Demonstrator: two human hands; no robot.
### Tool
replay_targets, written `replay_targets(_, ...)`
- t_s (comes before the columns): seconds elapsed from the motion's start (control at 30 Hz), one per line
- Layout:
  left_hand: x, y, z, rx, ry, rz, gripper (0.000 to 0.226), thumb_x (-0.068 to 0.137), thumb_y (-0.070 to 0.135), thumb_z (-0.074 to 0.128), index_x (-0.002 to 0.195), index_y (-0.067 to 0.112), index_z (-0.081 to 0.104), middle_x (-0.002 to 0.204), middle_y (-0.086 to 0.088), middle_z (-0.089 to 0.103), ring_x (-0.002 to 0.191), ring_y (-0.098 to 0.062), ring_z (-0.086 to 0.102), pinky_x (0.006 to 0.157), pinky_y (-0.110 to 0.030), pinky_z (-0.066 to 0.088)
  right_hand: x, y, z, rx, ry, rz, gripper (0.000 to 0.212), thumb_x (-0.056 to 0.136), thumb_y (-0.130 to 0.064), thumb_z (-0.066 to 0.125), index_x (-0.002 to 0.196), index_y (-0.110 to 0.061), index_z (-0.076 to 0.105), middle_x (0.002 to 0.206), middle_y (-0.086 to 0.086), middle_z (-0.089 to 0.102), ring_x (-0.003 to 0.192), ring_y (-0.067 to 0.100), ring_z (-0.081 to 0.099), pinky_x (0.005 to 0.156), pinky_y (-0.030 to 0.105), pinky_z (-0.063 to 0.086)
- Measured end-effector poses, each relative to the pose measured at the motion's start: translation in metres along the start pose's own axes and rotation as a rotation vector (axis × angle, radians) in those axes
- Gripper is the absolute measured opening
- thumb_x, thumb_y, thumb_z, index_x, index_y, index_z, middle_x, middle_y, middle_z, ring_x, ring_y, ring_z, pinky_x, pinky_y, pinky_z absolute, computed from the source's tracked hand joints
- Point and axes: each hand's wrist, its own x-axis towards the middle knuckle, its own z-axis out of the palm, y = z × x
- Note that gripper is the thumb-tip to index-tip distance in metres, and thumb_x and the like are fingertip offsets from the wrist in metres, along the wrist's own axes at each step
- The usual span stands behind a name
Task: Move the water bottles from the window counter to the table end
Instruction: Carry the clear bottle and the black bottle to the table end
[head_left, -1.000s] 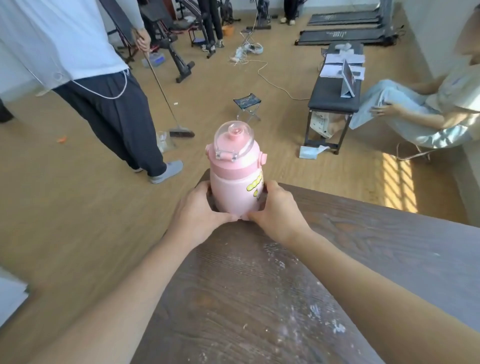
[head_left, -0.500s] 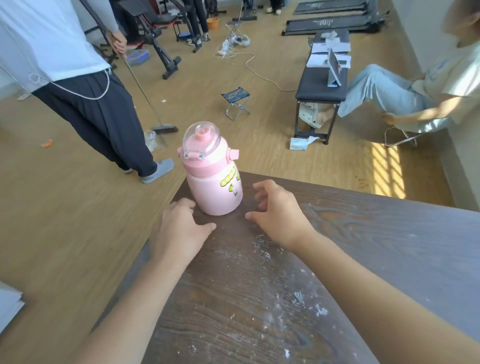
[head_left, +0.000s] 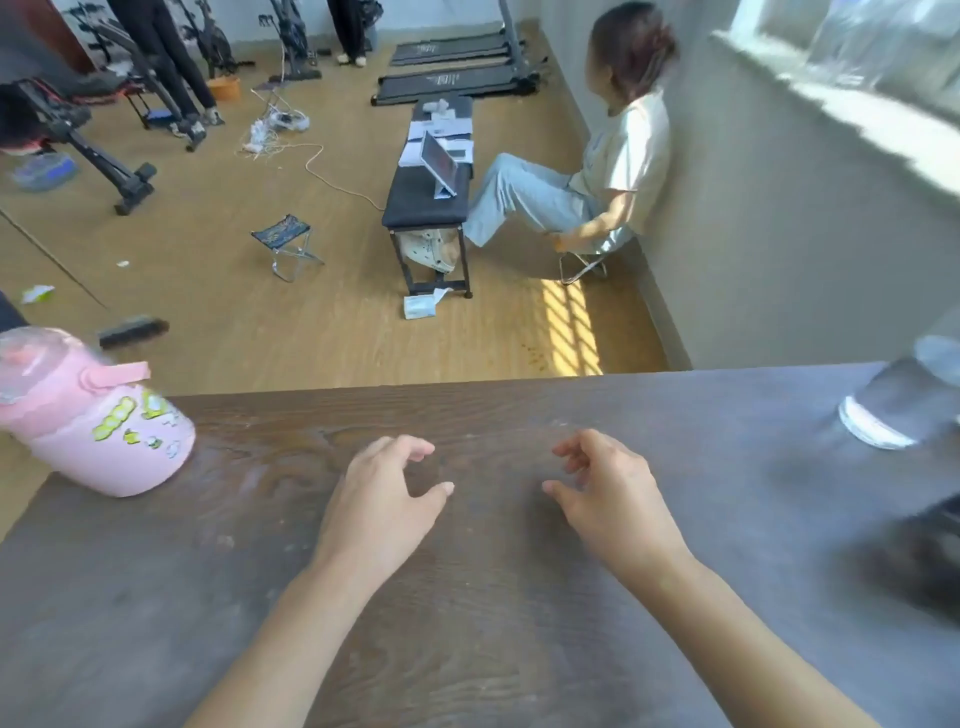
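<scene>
A pink water bottle with a clear domed lid and yellow stickers stands on the dark wooden table at its far left corner. My left hand hovers over the table's middle, well to the right of the bottle, fingers apart and empty. My right hand is beside it, also empty with fingers loosely curled. A blurred clear bottle with a dark band stands at the table's right edge. The window counter runs along the upper right, with blurred clear objects on it.
Beyond the table's far edge is wooden floor with a black bench, a small folding stool, a broom head and cables. A person sits against the right wall. Exercise machines stand at the back.
Both hands let go of the pink bottle and drew away to the right. The view swung right, so the bottle now sits at the left and the window counter shows.
</scene>
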Motion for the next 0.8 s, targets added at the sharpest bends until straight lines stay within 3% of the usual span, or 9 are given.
replay_targets(0.37, -0.012, 0.227, 0.13, 0.002, -0.265, 0.317, 0.047, 0.09, 0.043, 0.076, 0.134, 0.031, 0.066, 0.132, 0.014, 0.064, 0.13, -0.009, 0.058, 0.107, -0.035, 0.05, -0.074, 0.133, -0.125, 0.086, 0.321, 0.353, 0.026, 0.084, -0.022, 0.078, 0.108, -0.019, 0.066, 0.094, -0.007, 0.064, 0.085, 0.011, 0.06, 0.078, 0.026, 0.048)
replay_targets(0.47, -0.011, 0.277, 0.161, -0.019, -0.31, 0.382, 0.057, 0.089, 0.044, 0.078, 0.141, 0.028, 0.061, 0.137, 0.009, 0.064, 0.13, -0.014, 0.059, 0.107, -0.035, 0.051, -0.096, 0.146, -0.137, 0.136, 0.402, 0.449, 0.023, 0.085, -0.022, 0.078, 0.105, -0.016, 0.07, 0.09, -0.003, 0.071, 0.087, 0.015, 0.067, 0.079, 0.027, 0.049)
replay_targets(0.57, -0.007, 0.318, 0.188, -0.05, -0.337, 0.404, 0.078, 0.086, 0.047, 0.08, 0.154, 0.024, 0.048, 0.151, 0.004, 0.058, 0.141, -0.019, 0.054, 0.114, -0.042, 0.049, -0.113, 0.146, -0.14, 0.129, 0.432, 0.558, 0.019, 0.087, -0.036, 0.075, 0.095, -0.018, 0.071, 0.09, -0.001, 0.074, 0.09, 0.022, 0.069, 0.08, 0.033, 0.052)
replay_targets(0.67, -0.003, 0.348, 0.204, -0.084, -0.323, 0.417, 0.092, 0.084, 0.048, 0.083, 0.16, 0.02, 0.04, 0.163, -0.001, 0.049, 0.15, -0.023, 0.047, 0.12, -0.044, 0.042, -0.125, 0.151, -0.145, 0.111, 0.523, 0.695, 0.03, 0.086, -0.044, 0.073, 0.093, -0.017, 0.063, 0.094, 0.003, 0.07, 0.095, 0.028, 0.067, 0.079, 0.037, 0.051)
replay_targets(0.8, 0.004, 0.37, 0.216, -0.194, -0.294, 0.411, 0.08, 0.08, 0.041, 0.086, 0.149, 0.02, 0.053, 0.15, -0.005, 0.06, 0.14, -0.026, 0.056, 0.112, -0.045, 0.049, -0.13, 0.16, -0.147, 0.199, 0.705, 0.746, 0.055, 0.079, -0.033, 0.084, 0.113, -0.006, 0.05, 0.112, 0.012, 0.058, 0.111, 0.032, 0.056, 0.09, 0.041, 0.047)
